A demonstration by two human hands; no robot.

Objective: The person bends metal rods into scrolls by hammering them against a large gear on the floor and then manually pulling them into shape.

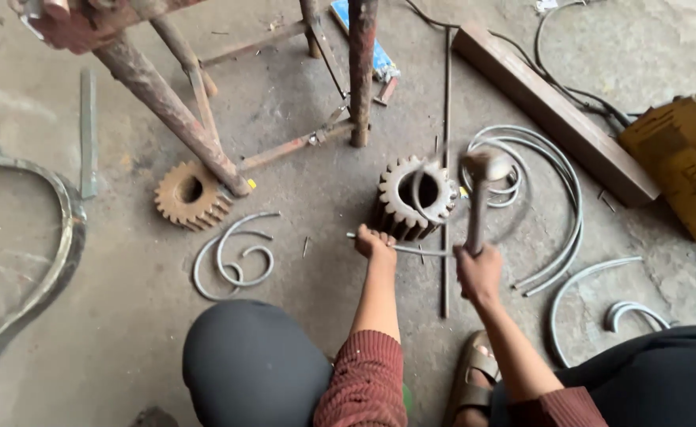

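Note:
My left hand [374, 241] grips a thin grey metal rod [411, 250] lying on the concrete floor, just in front of a large upright toothed gear [415, 198]. A curved piece of the rod seems to rest over the gear's hollow top, blurred. My right hand [478, 269] holds a hammer [478, 198] by its handle, head raised and blurred above the gear's right side.
A second rusty gear [190, 195] lies to the left by a rusty metal stand [182, 111]. Bent scroll rods [233, 257] and curved rods [557, 205] lie around. A wooden beam [557, 115], a cardboard box [684, 166] and a straight rod [446, 158] are at right. My knees frame the bottom.

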